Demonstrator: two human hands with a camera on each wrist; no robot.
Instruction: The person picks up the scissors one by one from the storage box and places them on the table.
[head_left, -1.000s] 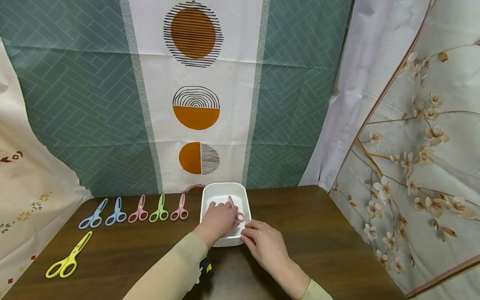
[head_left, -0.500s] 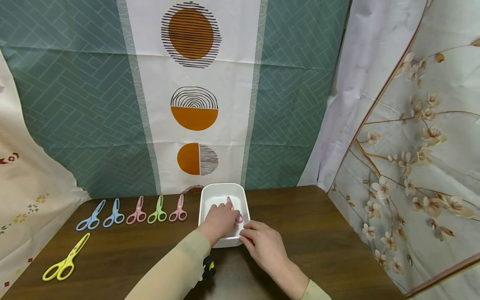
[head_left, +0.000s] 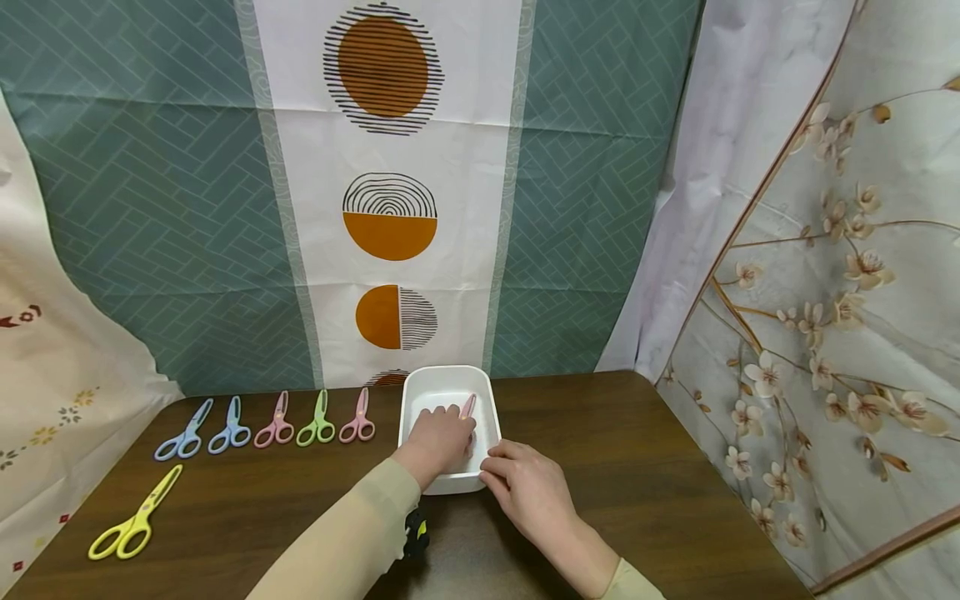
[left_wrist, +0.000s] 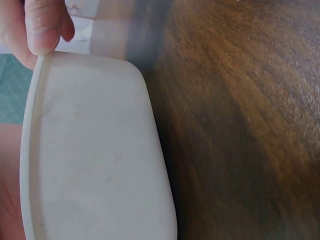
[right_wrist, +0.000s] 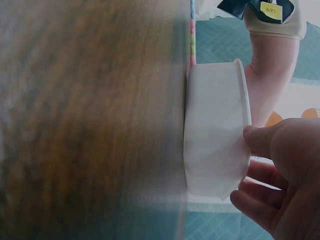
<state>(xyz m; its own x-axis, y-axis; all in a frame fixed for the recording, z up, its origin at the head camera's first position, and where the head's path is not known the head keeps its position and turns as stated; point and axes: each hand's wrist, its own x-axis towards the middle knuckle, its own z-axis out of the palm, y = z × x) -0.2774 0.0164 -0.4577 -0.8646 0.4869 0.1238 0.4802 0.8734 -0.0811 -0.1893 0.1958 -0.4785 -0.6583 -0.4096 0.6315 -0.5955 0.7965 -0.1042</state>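
Note:
A white plastic bin (head_left: 459, 484) stands on the brown table, its front wall filling much of the left wrist view. My left hand (head_left: 440, 439) reaches down inside it, fingers bent over a pair of pink scissors (head_left: 468, 406). The blades point up and right past the fingers, while the handle loops are mostly covered by the hand. At the bin's front right corner, my right hand (head_left: 528, 483) pinches the rim, its thumb on the near side in the right wrist view.
Left of the bin runs a row of scissors: pink (head_left: 358, 418), green (head_left: 317, 419), pink (head_left: 276, 421) and blue (head_left: 230, 427); another blue pair (head_left: 185, 432) ends it. Larger yellow scissors (head_left: 137, 517) lie nearer the front left. A patterned curtain (head_left: 420, 325) hangs right behind the table.
Inside the bin, the pink scissors have turned so that their blades tilt right instead of left, and the handle has gone under my left hand. My right hand has stayed at the rim.

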